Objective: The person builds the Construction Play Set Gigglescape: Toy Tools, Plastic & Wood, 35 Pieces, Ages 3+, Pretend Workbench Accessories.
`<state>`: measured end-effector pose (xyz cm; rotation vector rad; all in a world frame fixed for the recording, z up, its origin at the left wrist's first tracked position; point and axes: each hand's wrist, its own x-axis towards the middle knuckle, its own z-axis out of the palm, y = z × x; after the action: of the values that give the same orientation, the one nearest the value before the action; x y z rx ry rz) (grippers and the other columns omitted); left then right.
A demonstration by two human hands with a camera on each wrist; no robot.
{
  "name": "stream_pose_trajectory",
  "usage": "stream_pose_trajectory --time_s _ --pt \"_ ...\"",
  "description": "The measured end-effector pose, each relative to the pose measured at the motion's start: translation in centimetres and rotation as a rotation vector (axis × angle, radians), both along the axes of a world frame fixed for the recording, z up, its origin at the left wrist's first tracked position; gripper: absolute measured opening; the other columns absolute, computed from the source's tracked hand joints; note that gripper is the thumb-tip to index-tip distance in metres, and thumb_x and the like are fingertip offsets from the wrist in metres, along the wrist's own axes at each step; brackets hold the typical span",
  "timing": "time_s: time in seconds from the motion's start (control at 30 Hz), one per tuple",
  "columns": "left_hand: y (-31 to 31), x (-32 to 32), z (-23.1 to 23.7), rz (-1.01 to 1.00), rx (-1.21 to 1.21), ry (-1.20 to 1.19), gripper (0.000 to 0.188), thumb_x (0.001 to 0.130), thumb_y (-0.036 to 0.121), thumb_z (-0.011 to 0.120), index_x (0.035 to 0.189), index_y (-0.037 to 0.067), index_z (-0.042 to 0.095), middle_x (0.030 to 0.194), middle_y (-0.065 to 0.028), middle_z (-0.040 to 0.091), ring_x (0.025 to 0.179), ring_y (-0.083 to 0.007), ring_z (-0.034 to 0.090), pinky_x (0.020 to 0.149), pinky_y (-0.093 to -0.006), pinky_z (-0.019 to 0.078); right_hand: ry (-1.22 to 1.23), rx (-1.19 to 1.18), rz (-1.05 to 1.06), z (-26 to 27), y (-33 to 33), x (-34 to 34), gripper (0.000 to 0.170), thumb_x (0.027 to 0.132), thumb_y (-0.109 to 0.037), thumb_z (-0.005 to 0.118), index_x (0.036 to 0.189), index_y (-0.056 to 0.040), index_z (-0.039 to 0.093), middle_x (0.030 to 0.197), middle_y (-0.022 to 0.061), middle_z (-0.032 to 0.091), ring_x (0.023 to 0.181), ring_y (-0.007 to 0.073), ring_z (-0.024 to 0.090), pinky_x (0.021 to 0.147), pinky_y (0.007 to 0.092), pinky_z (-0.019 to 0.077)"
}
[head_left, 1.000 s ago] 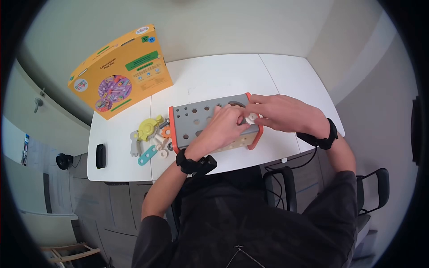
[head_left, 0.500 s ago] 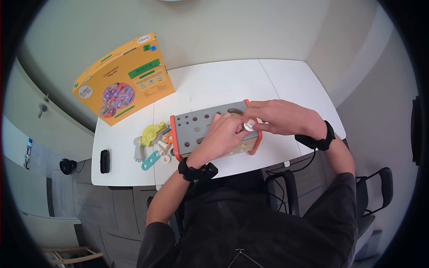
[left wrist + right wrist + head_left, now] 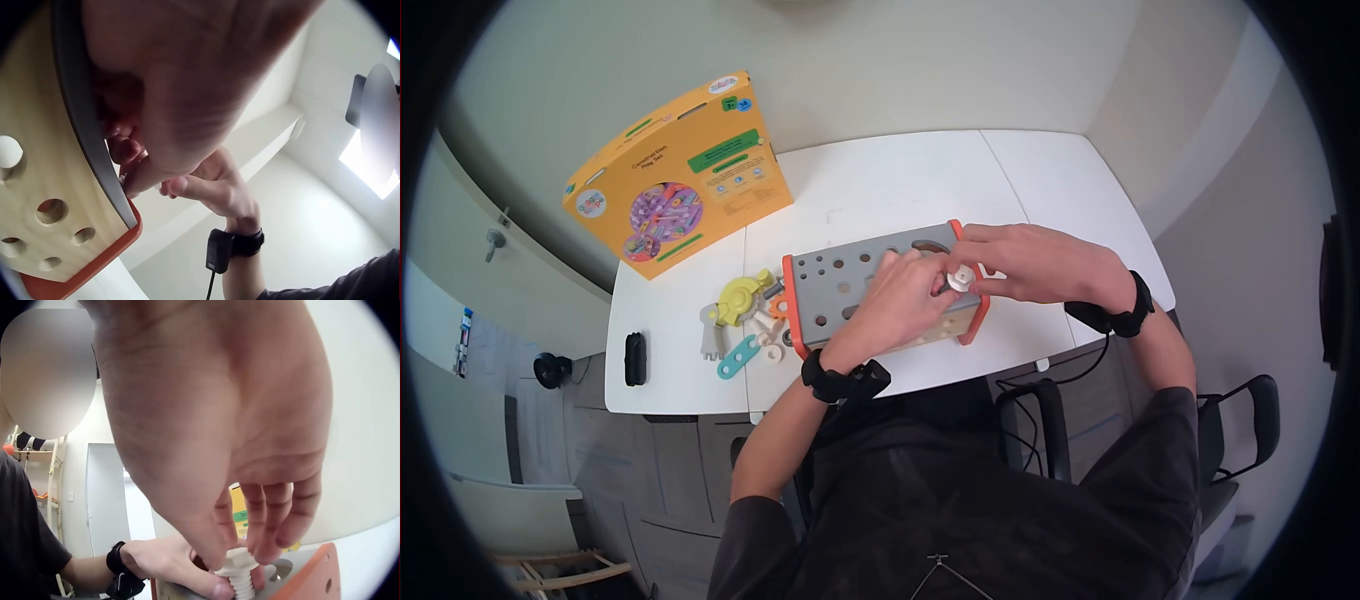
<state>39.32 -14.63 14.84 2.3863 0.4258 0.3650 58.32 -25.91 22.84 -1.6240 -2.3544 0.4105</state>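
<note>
At the right end of a toy bench with a grey holed top (image 3: 825, 290) is a white bolt (image 3: 961, 279). Its hex head and threaded shaft (image 3: 242, 584) show in the right wrist view. The right hand (image 3: 1040, 262) pinches the head from above between thumb and fingers (image 3: 215, 550). Low beside the shaft, the left hand (image 3: 900, 300) has its thumb and a finger around it, with the left thumb (image 3: 215, 589) against the threads. In the left wrist view the curled left hand (image 3: 181, 94) hides most of the contact. Whether the bolt sits in a hole cannot be seen.
Left of the bench lie a yellow toy piece (image 3: 738, 298), a teal strip (image 3: 739, 357), a grey saw-like piece (image 3: 711, 338) and small white and orange parts. A yellow box (image 3: 680, 180) stands at the back left, a black case (image 3: 635, 359) at the table's left edge.
The head view has shifted slightly, so the bench and table appear a little lower than a second ago. Both hands stay at the bolt, with only small shifts of the right fingers.
</note>
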Motion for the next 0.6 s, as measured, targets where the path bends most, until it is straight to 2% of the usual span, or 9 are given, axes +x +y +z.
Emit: stream_pose_trajectory --time_s 0.03,0.17,0.27,0.37,0.47,0.6 --pt "0.0 0.0 0.1 -0.001 -0.005 -0.001 0.025 0.094 0.028 0.078 0.104 0.006 0.071 0.080 -0.0051 0.059 0.086 -0.0258 0.057 0.091 -0.0375 0.0421 -0.011 -0.026 -0.016 -0.1 0.1 0.0 0.031 0.104 -0.034 0.066 0.115 -0.0055 0.062 0.078 0.0147 0.068 0.080 0.0354 0.070 0.074 0.0436 0.0527" --pt "-0.6 0.2 0.5 0.033 0.034 -0.061 0.030 0.094 0.030 0.078 0.109 0.005 0.071 0.081 -0.0060 0.061 0.085 -0.0265 0.057 0.091 -0.0378 0.0423 -0.154 -0.206 -0.186 0.9 0.5 -1.5 0.029 0.104 -0.033 0.066 0.116 -0.0072 0.063 0.078 0.0155 0.068 0.080 0.0352 0.070 0.074 0.0431 0.0529" --pt "-0.4 0.4 -0.8 0.036 0.063 -0.129 0.032 0.094 0.031 0.078 0.111 0.004 0.072 0.082 -0.0071 0.062 0.086 -0.0269 0.058 0.091 -0.0382 0.0422 -0.423 -0.262 -0.293 1.3 1.2 -3.0 0.028 0.104 -0.033 0.066 0.116 -0.0084 0.063 0.076 0.0159 0.067 0.080 0.0352 0.070 0.073 0.0425 0.0530" --pt "-0.3 0.3 -0.6 0.046 0.047 -0.107 0.032 0.094 0.031 0.079 0.110 0.004 0.071 0.083 -0.0080 0.062 0.087 -0.0271 0.058 0.091 -0.0384 0.0420 -0.529 -0.319 -0.308 1.9 1.2 -3.3 0.027 0.104 -0.032 0.065 0.118 -0.0095 0.064 0.081 0.0148 0.071 0.078 0.0332 0.071 0.073 0.0442 0.0546" --pt "-0.3 0.0 0.2 0.034 0.003 -0.045 0.031 0.093 0.030 0.079 0.109 0.004 0.071 0.082 -0.0080 0.061 0.087 -0.0274 0.057 0.091 -0.0384 0.0416 -0.133 0.009 -0.085 0.8 0.1 -1.3 0.030 0.102 -0.031 0.069 0.119 -0.0068 0.063 0.093 0.0152 0.072 0.084 0.0352 0.070 0.076 0.0445 0.0539" --pt "-0.1 0.1 0.1 0.024 0.034 -0.032 0.030 0.093 0.030 0.079 0.108 0.005 0.071 0.085 -0.0080 0.062 0.087 -0.0276 0.057 0.092 -0.0383 0.0416 -0.012 -0.091 -0.039 0.2 0.1 -0.4 0.032 0.102 -0.031 0.071 0.121 -0.0066 0.063 0.100 0.0145 0.073 0.086 0.0346 0.070 0.078 0.0453 0.0542"
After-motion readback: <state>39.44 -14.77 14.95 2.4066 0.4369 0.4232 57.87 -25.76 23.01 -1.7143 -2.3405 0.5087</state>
